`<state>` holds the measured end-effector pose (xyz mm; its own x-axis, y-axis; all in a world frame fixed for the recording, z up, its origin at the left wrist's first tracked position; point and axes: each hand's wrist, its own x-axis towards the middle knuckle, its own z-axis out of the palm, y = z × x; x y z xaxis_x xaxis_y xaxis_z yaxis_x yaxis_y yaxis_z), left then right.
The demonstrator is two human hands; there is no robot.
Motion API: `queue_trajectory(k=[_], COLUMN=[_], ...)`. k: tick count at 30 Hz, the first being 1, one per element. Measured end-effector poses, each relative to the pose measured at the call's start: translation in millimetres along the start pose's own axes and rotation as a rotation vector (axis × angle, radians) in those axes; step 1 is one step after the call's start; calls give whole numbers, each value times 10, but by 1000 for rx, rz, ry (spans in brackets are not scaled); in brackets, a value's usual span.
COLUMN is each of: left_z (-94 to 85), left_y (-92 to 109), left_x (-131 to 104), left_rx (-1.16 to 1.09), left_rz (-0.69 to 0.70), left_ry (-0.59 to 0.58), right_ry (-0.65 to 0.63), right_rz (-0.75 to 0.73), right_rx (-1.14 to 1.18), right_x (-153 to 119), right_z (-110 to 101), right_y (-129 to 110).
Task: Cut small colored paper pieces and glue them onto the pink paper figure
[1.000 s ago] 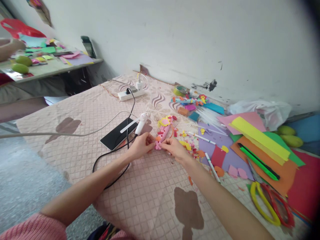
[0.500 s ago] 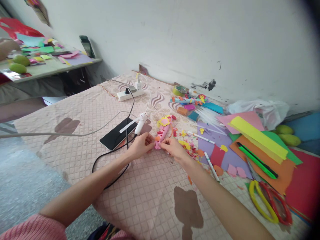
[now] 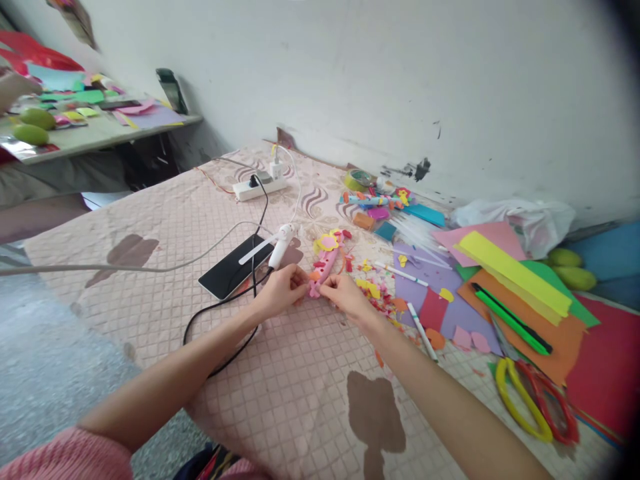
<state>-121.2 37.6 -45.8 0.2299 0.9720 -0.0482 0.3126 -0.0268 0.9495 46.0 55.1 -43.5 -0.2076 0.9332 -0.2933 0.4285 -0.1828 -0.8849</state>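
Table [image 3: 290,413] under pale pink quilted cloth, brown patches [image 3: 375,407] showing. Directly on it: white power strip [image 3: 259,190], black-faced phone [image 3: 223,270], decorated pink strip [image 3: 329,261], bright scraps [image 3: 370,288], purple sheet [image 3: 407,293], tape roll [image 3: 351,183] wall side, scissors [image 3: 542,428] at right.

Bare pale-pink, grid-patterned tablecloth [image 3: 295,393] is lying open between both forearms [image 3: 183,367], leaving room toward the near edge. A white corded hand tool [image 3: 281,248] and looping black cable [image 3: 187,327] are hemming in the left hand [image 3: 284,291] — small bright scraps [image 3: 384,304] are crowding the right hand [image 3: 349,297].
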Motion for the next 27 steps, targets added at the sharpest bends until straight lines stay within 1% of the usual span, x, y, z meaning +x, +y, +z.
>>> queue_trajectory(k=[10, 15, 19, 21, 24, 27], left_z=[2, -2, -24, -40, -55, -37], left_y=[23, 41, 88, 118, 153, 171], left_x=[-7, -15, -55, -99, -203, -342], left_rx=[-2, -9, 53, 116, 245, 343], left_rz=[1, -14, -28, -20, 54, 147], left_ry=[1, -8, 10, 55, 164, 199], right_ry=[11, 15, 34, 76, 174, 240], right_rz=[-29, -19, -23, -57, -176, -291], right_rx=[-22, 11, 44, 49, 22, -47], right_x=[10, -35, -119, -191, -323, -444], right_z=[4, -10, -53, -73, -79, -49], right_y=[33, 9, 6, 10, 22, 47])
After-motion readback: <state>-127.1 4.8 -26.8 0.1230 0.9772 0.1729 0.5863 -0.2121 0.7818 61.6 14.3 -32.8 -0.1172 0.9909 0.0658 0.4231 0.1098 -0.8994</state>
